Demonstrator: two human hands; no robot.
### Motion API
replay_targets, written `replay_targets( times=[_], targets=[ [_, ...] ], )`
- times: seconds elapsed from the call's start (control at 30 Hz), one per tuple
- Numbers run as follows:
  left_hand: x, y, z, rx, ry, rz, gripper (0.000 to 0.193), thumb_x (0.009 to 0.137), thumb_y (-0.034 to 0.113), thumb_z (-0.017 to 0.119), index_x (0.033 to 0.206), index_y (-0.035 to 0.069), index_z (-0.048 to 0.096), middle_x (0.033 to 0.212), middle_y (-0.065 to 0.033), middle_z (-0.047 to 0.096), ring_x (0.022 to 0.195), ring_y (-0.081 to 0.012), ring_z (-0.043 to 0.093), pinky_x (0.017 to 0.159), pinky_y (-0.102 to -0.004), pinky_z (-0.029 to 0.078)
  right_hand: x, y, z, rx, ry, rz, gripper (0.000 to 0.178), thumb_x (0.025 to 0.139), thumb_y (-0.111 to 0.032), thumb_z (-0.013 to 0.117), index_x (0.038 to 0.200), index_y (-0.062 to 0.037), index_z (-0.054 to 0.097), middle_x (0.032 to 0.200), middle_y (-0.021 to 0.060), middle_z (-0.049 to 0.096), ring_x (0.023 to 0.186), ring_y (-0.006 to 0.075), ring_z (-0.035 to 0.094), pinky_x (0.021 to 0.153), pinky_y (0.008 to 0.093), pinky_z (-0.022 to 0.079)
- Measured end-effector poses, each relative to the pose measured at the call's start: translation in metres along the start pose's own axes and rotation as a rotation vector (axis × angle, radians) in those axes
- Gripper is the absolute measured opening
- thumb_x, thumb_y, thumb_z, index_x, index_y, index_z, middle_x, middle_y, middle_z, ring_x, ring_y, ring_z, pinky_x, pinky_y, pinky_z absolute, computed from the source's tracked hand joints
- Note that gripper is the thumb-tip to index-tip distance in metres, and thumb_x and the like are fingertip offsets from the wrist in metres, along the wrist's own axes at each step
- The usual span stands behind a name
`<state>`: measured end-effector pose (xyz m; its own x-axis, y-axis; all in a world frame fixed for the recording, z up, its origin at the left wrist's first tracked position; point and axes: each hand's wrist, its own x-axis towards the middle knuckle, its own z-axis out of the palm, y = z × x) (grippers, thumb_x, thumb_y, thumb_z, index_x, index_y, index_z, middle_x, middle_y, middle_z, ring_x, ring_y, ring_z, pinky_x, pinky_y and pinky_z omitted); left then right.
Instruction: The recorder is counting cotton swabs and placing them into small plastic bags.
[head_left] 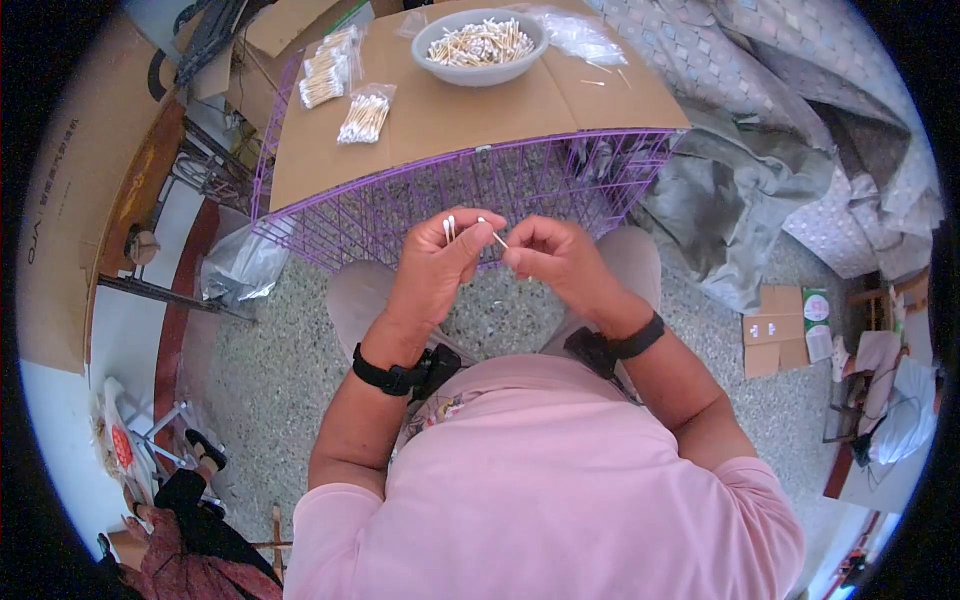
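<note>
My left hand (441,257) is closed on a few cotton swabs (449,228), whose white tips poke up above the fingers. Between my two hands a single cotton swab (499,239) slants from the left thumb and finger to the right fingertips. My right hand (560,258) is pinched at its lower end. Both hands hover over my lap, just in front of the purple wire cage. On the cardboard top (430,118) of that cage stands a grey bowl (480,72) heaped with loose cotton swabs. Left of it lie clear bags of cotton swabs (366,116).
The purple wire cage (400,190) stands in front of my knees. A clear plastic bag (580,38) and several stray swabs lie right of the bowl. Grey cloth (720,190) drapes at the right. Flattened cardboard (774,330) lies on the floor. Other people sit at lower left and far right.
</note>
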<state>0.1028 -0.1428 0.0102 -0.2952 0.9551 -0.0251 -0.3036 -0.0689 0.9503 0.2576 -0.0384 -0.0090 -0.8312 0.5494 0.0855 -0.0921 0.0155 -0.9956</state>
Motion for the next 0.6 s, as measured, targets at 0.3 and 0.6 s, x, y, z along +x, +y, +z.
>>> replay_targets(
  times=[0.3,0.6],
  targets=[
    [0.002,-0.003,-0.003,0.019,-0.012,0.018,0.021,0.090,0.021,0.062,0.100,0.002,0.064,0.070,0.0035,0.057,0.052,-0.0014,0.038,0.044,-0.0174,0.028,0.000,-0.001,-0.003,0.072,-0.068,0.037,0.014,0.087,-0.018,0.065,0.086,-0.0033,0.063,0.078,-0.0008,0.059,0.071,0.0063,0.053,0.065,0.0222,0.045],
    [0.002,-0.005,0.000,-0.053,0.024,0.044,0.020,0.089,0.020,0.063,0.099,0.003,0.066,0.061,0.0082,0.047,0.049,-0.0006,0.032,0.043,-0.0182,0.023,-0.002,-0.004,-0.001,0.115,-0.038,0.081,0.013,0.087,-0.017,0.065,0.087,-0.0049,0.061,0.076,-0.0018,0.058,0.070,0.0061,0.053,0.064,0.0216,0.044]
  ],
)
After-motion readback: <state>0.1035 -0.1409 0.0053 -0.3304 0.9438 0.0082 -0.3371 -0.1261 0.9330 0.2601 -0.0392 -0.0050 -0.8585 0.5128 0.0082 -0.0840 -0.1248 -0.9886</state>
